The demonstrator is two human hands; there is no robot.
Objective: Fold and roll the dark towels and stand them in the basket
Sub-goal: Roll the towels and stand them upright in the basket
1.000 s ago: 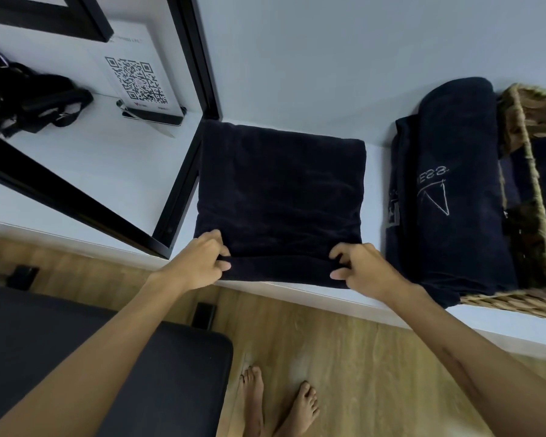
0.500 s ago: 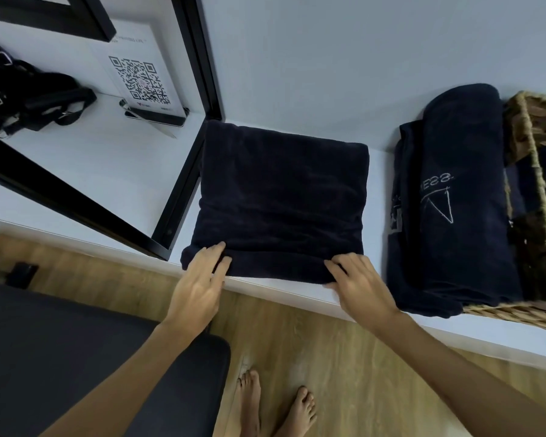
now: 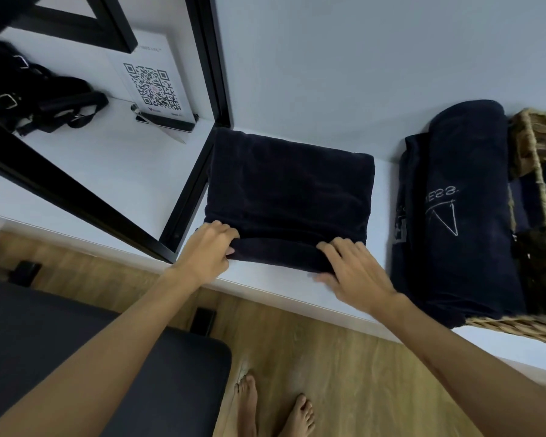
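pale wall [image 3: 360, 58]; white shelf [image 3: 108, 165] with black frame [image 3: 208, 58]; wood floor [image 3: 344, 373]; dark bench [image 3: 60, 357]

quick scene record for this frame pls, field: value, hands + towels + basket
surface: white shelf
towel in work: folded dark towel, flat on the shelf, near edge turned up into the start of a roll
left hand: left hand gripping the near left end of the roll
right hand: right hand curled over the near right end of the roll
basket: wicker basket at the right, partly out of frame
other towel: rolled dark towel with white stitched logo, against the basket's left side
background: QR code sign, black bag
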